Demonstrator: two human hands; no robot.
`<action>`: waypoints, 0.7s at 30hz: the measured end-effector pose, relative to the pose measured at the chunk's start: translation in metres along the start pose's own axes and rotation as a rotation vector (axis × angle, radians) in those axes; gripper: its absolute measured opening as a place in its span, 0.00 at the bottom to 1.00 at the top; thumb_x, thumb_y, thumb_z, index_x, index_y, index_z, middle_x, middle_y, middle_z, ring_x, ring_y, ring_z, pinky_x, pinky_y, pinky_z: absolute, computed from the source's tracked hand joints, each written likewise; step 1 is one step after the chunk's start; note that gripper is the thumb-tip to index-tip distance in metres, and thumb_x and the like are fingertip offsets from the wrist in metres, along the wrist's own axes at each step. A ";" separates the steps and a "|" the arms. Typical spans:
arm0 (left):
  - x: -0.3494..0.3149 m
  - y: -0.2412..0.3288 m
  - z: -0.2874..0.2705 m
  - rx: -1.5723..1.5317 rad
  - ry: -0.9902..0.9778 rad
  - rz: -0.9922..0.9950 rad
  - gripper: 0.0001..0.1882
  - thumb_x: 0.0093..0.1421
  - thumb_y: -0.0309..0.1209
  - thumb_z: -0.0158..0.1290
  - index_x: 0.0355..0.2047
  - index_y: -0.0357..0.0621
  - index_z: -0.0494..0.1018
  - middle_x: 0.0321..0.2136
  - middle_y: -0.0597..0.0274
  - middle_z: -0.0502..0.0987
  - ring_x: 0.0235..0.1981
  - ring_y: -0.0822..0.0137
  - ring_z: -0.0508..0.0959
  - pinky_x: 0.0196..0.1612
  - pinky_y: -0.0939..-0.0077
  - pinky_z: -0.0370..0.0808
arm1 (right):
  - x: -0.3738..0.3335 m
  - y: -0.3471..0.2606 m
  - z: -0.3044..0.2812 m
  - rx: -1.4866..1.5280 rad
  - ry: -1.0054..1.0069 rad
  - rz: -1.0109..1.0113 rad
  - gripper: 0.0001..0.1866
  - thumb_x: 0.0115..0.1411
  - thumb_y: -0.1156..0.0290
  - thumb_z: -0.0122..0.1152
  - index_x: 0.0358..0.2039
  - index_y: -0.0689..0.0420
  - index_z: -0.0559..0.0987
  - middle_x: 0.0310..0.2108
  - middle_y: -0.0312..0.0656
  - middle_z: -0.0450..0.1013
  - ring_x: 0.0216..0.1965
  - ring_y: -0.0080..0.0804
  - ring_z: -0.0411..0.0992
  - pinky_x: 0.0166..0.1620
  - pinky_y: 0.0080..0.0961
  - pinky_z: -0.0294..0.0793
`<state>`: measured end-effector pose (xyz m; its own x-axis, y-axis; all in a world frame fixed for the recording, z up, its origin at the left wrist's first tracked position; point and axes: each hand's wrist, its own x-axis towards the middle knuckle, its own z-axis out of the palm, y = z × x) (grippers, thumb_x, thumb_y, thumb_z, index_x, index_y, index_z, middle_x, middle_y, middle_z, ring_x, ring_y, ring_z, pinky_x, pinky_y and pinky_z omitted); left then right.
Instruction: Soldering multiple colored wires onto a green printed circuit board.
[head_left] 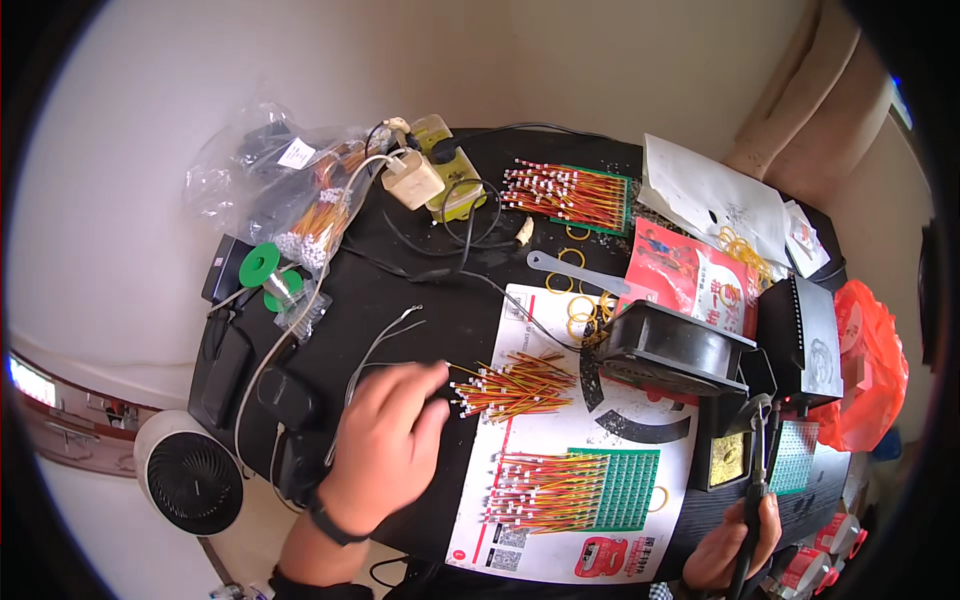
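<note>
My left hand (385,445), a dark band on its wrist, reaches toward a loose pile of red and yellow wires (520,385) with small white connectors. Its thumb and forefinger are apart, with nothing visible between them. At the lower right, my right hand (735,545) is closed round the dark handle of a soldering iron (756,485). The iron points up beside its stand, over a yellow cleaning sponge (728,460). Between my hands lies a green circuit board panel (630,490), with rows of wires (540,490) extending from its left side across a printed white sheet (475,530).
A black fan-like box (670,345) stands right of the wire pile, near a black station (800,340). Another wired panel (575,197) lies at the back. Rubber bands (583,318), solder spools (260,265), a power strip (450,170) and cables surround the work.
</note>
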<state>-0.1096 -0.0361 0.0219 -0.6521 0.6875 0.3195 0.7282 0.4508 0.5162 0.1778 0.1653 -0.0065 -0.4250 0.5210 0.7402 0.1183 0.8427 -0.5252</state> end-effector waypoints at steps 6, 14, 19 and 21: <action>0.017 -0.025 0.027 0.117 0.041 0.177 0.15 0.52 0.17 0.55 0.41 0.37 0.77 0.35 0.54 0.78 0.36 0.52 0.77 0.41 0.62 0.75 | 0.004 -0.001 -0.001 0.007 -0.033 -0.012 0.20 0.68 0.65 0.51 0.48 0.73 0.70 0.28 0.54 0.73 0.25 0.39 0.71 0.28 0.30 0.72; 0.017 -0.022 0.032 0.084 -0.009 0.027 0.14 0.52 0.14 0.52 0.39 0.37 0.77 0.32 0.51 0.74 0.35 0.50 0.75 0.40 0.60 0.72 | -0.053 0.008 -0.021 -0.059 0.106 0.324 0.25 0.70 0.59 0.47 0.59 0.65 0.66 0.59 0.52 0.64 0.47 0.35 0.70 0.50 0.27 0.70; -0.009 0.026 0.011 -0.165 0.103 -0.075 0.07 0.53 0.16 0.53 0.33 0.35 0.76 0.26 0.53 0.74 0.26 0.59 0.75 0.30 0.69 0.72 | -0.042 0.008 -0.012 0.043 0.092 0.205 0.25 0.70 0.60 0.49 0.59 0.65 0.63 0.60 0.57 0.61 0.52 0.40 0.69 0.57 0.32 0.69; -0.024 0.049 -0.015 -0.257 -0.068 -0.085 0.02 0.54 0.16 0.54 0.29 0.32 0.74 0.28 0.52 0.74 0.28 0.63 0.75 0.30 0.78 0.71 | -0.023 0.000 -0.004 -0.013 0.078 0.200 0.24 0.68 0.60 0.52 0.56 0.65 0.65 0.50 0.54 0.66 0.44 0.34 0.68 0.49 0.27 0.68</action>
<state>-0.0614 -0.0391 0.0512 -0.6864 0.6942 0.2166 0.5884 0.3551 0.7265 0.1908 0.1536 -0.0219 -0.3210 0.6866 0.6523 0.2048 0.7228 -0.6601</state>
